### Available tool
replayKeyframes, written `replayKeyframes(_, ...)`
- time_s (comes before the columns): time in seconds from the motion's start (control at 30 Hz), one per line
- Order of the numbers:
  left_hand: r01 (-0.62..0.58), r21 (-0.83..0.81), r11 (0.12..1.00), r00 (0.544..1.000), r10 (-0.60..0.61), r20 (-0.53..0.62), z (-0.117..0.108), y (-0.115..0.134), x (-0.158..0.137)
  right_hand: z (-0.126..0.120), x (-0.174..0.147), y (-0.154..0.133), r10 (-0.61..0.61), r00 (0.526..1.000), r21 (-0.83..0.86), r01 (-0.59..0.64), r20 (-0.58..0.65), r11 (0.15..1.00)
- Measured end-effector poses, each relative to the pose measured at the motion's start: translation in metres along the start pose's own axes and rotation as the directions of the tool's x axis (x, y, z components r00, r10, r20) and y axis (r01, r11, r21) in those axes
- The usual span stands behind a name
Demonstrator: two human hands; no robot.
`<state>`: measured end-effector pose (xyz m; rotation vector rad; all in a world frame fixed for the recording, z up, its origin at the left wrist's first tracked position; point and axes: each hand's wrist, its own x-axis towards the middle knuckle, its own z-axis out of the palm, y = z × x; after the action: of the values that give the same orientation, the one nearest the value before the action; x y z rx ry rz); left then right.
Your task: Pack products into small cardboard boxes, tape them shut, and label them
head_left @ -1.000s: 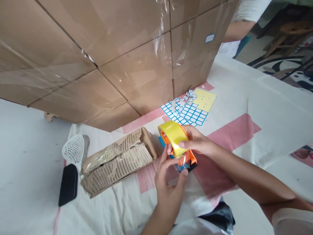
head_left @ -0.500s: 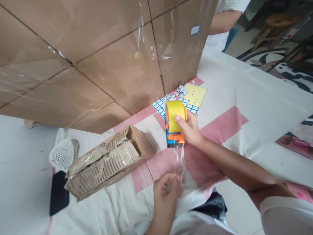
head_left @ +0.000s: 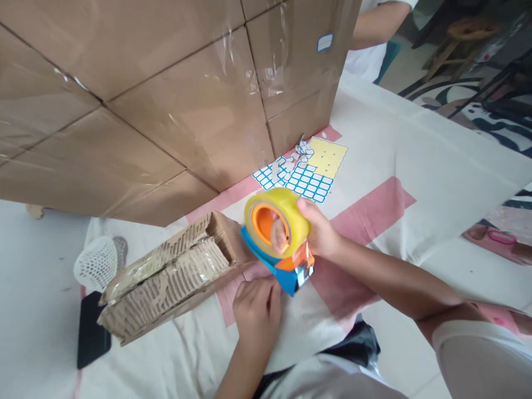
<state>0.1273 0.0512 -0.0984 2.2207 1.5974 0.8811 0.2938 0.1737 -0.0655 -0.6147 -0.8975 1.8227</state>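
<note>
My right hand (head_left: 318,228) grips a blue and orange tape dispenser (head_left: 286,274) loaded with a yellow-looking roll of tape (head_left: 301,221). The dispenser is tilted, its cutting end pointing down. Just below and to the left of it, my left hand (head_left: 257,310) is closed, with the fingers curled under; whatever they hold is hidden. That hand is close to the right end of a long, torn cardboard box (head_left: 178,282) lying on the cloth. At this end the box shows a gap between its ragged, corrugated flaps.
A wall of taped cartons (head_left: 199,111) stands behind. Label sheets (head_left: 310,182) and a yellow card (head_left: 330,156) lie at its foot on the cloth (head_left: 369,149). To the left are a white mesh object (head_left: 97,263) and a black phone-like slab (head_left: 95,332). A person's arm (head_left: 380,25) shows behind the cartons.
My right hand has turned the dispenser, so the roll's orange core now faces me. My left hand has moved left towards the box; the clear strip stretched between the hands is no longer visible.
</note>
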Motion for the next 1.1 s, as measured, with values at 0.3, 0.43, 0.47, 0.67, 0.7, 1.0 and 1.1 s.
replayKeyframes(0.3,0.116,0.339,0.934,0.993,-0.118,-0.013,-0.066,-0.022,-0.022,-0.054,-0.005,-0.017,0.213,0.928,-0.044,-0.210,0.304,0.977)
replayKeyframes(0.43,0.353,-0.092,0.931,0.934,-0.345,0.090,-0.080,-0.009,-0.032,-0.040,0.017,-0.017,-0.001,0.999,-0.085,0.004,0.034,0.996)
replayKeyframes(0.47,0.450,-0.173,0.876,0.892,-0.436,0.116,-0.082,-0.006,-0.030,-0.033,0.026,-0.013,-0.026,1.000,-0.140,0.026,0.000,0.990)
replayKeyframes(0.67,0.689,-0.497,0.528,0.667,-0.731,0.148,-0.104,-0.007,-0.018,-0.005,0.089,0.013,-0.008,0.999,-0.475,-0.007,-0.031,0.880)
replayKeyframes(0.7,0.680,-0.528,0.509,0.656,-0.744,0.128,-0.106,-0.007,-0.019,-0.004,0.100,0.017,-0.008,0.999,-0.509,-0.010,-0.034,0.861)
replayKeyframes(1.0,0.630,-0.614,0.475,0.619,-0.785,0.028,-0.125,-0.017,-0.039,0.021,0.089,0.007,-0.453,0.879,-0.817,0.149,-0.148,0.557)
replayKeyframes(1.1,0.625,-0.585,0.518,0.647,-0.763,0.016,-0.129,-0.017,-0.039,0.073,0.033,-0.010,-0.486,0.832,-0.859,0.435,0.269,0.270)
